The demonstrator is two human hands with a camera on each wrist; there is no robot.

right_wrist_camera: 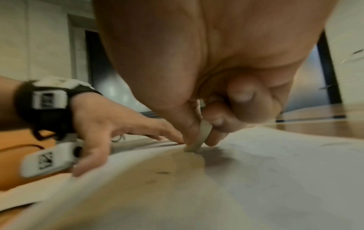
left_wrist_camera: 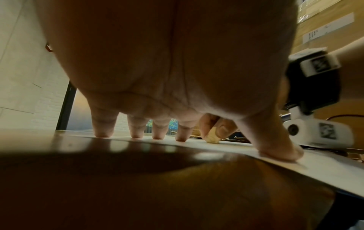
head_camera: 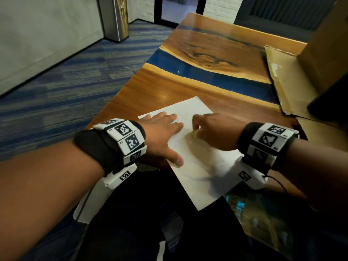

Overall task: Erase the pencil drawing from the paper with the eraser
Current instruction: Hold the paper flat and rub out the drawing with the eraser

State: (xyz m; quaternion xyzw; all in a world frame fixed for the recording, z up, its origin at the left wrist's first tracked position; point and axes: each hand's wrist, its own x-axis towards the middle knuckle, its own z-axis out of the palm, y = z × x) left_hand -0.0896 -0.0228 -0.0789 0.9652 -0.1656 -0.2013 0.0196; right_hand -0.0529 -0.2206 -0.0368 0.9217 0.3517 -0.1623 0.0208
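Observation:
A white sheet of paper lies slanted on the wooden table, its near corner hanging over the table's edge. My left hand lies flat on the sheet's left side, fingers spread straight and fingertips pressing down. My right hand pinches a small pale eraser between thumb and fingers, its lower end touching the paper just right of the left hand. The eraser also shows beyond my left fingers. Faint pencil lines are barely visible near the fingertips.
Flattened cardboard and a large cardboard box take up the table's right side. A blue resin band crosses the tabletop. Blue striped carpet and a metal bin lie to the left.

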